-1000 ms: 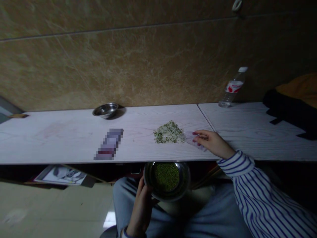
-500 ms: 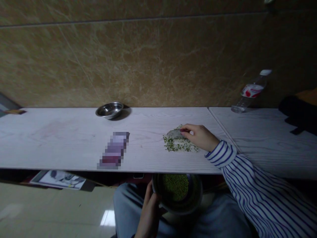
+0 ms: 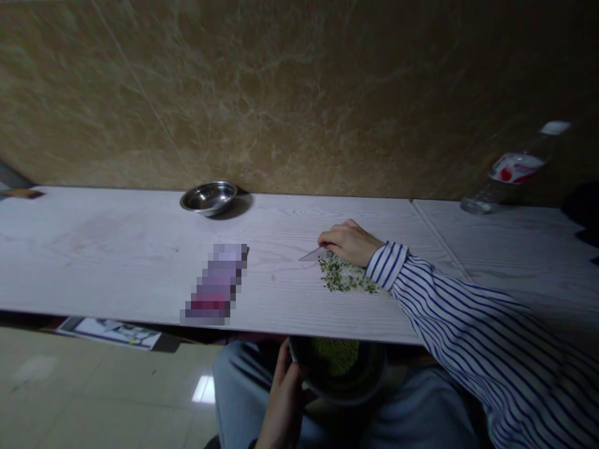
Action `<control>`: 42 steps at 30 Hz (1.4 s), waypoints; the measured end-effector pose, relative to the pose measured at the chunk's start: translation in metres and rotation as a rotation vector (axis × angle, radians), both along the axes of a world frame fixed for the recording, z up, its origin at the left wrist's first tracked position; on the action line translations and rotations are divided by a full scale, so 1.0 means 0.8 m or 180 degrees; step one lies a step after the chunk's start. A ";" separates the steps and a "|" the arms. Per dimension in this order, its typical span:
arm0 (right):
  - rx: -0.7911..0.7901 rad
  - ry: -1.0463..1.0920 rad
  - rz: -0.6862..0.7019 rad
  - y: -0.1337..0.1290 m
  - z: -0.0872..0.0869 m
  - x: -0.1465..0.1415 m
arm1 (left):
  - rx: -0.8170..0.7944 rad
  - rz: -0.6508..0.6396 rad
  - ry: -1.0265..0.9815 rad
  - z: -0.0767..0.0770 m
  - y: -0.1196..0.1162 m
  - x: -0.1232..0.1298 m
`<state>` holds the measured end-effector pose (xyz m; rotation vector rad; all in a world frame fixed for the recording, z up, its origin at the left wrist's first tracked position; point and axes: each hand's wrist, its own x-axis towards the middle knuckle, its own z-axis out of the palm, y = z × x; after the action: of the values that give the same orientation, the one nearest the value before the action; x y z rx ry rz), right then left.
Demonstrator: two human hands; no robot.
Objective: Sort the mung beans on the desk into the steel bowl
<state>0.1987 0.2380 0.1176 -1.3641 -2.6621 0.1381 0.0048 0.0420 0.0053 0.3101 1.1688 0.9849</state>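
Note:
My right hand is closed over a thin greyish flat piece, seen nearly edge-on, with a pointed corner to the left. I cannot make out its exact kind. Small green bits mixed with whitish ones lie scattered on the tabletop, just below and partly under that hand. My left hand grips the left rim of a dark metal bowl above my lap, its top edge partly hidden by the table edge. Inside the bowl is a heap of small green grains.
An empty steel bowl stands at the wall. A blurred-out flat phone-like object lies left of the green bits. Near the wall on the right is a clear plastic bottle. Printed papers show under the tabletop.
My right hand has moved slightly left and away from me, turning the flat piece from broadside to nearly edge-on. My left hand still holds the bowl. The view has shifted a little.

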 end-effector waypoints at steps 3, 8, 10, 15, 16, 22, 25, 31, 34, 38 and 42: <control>0.0005 0.0049 0.0299 -0.009 0.000 0.011 | 0.0002 0.0043 -0.0114 0.003 0.001 0.002; 0.0043 -0.0105 0.0658 -0.023 0.005 0.024 | 0.0018 0.0009 -0.0142 0.006 -0.003 0.008; 0.0082 -0.0203 0.0735 -0.028 0.007 0.029 | 0.0049 -0.0041 -0.0123 0.007 -0.005 0.008; 0.0144 -0.0342 0.0770 -0.043 0.012 0.039 | 0.0159 -0.0145 -0.0140 0.010 -0.008 0.007; 0.0134 -0.0353 0.0763 -0.046 0.013 0.041 | 0.0178 -0.0148 -0.0157 0.011 -0.009 0.007; 0.0129 -0.0350 0.0727 -0.063 0.017 0.049 | 0.0237 -0.0135 -0.0260 0.019 -0.014 0.006; 0.0132 -0.0300 0.0719 -0.072 0.018 0.053 | 0.0253 -0.0174 -0.0240 0.021 -0.017 0.006; 0.0154 -0.0246 0.0663 -0.089 0.017 0.064 | 0.0260 -0.0068 -0.0192 0.021 -0.025 0.009; 0.0195 -0.0245 0.0618 -0.096 0.018 0.068 | 0.0291 -0.0095 -0.0214 0.024 -0.028 0.010; 0.0280 -0.0262 0.0592 -0.105 0.017 0.074 | 0.0324 -0.0156 -0.0181 0.027 -0.031 0.011; 0.0342 -0.0234 0.0596 -0.112 0.015 0.081 | 0.0341 -0.0191 -0.0243 0.029 -0.034 0.014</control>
<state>0.2635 0.1483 0.1295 -1.1083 -2.8093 -0.0353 0.0157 0.0150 0.0287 0.3874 1.0341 1.0001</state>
